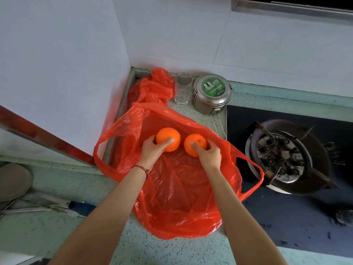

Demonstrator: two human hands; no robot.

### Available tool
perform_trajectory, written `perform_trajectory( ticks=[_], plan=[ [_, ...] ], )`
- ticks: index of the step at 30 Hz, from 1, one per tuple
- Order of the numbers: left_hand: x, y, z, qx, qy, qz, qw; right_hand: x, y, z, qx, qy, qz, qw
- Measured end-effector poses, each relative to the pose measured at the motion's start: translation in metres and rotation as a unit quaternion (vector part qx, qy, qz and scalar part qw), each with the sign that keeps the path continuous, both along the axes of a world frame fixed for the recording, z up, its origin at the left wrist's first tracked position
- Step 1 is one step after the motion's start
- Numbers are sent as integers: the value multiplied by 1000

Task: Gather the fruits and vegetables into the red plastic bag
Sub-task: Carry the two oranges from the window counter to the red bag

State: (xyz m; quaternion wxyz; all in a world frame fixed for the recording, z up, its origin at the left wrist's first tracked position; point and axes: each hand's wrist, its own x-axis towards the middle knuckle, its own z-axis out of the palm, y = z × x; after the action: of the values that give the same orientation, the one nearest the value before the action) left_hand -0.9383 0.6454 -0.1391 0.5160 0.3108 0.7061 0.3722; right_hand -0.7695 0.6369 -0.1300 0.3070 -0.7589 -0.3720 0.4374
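A red plastic bag lies spread open on the speckled counter in front of me. My left hand grips one orange, and my right hand grips a second orange that shows a green stem spot. Both oranges are held side by side over the far part of the bag's open mouth. Each thumb lies across the front of its fruit. The bag's two handle loops stick out to the left and right.
A second crumpled red bag sits in the back corner beside a clear glass and a steel lidded tin. A gas burner on a black hob lies at the right. Walls close off the left and the back.
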Motion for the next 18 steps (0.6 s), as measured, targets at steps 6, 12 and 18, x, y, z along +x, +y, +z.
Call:
perform_trajectory(
  ticks=[6, 12, 18],
  plan=[
    [2, 1, 0, 6, -20, -4, 1000, -2, -4, 0, 5, -13, 19, 1000],
    [5, -3, 4, -1, -31, -3, 1000, -3, -10, -1, 18, -9, 35, 999],
    [-2, -12, 2, 4, 5, -32, 999, -5, -19, -1, 35, -14, 27, 999]
  ],
)
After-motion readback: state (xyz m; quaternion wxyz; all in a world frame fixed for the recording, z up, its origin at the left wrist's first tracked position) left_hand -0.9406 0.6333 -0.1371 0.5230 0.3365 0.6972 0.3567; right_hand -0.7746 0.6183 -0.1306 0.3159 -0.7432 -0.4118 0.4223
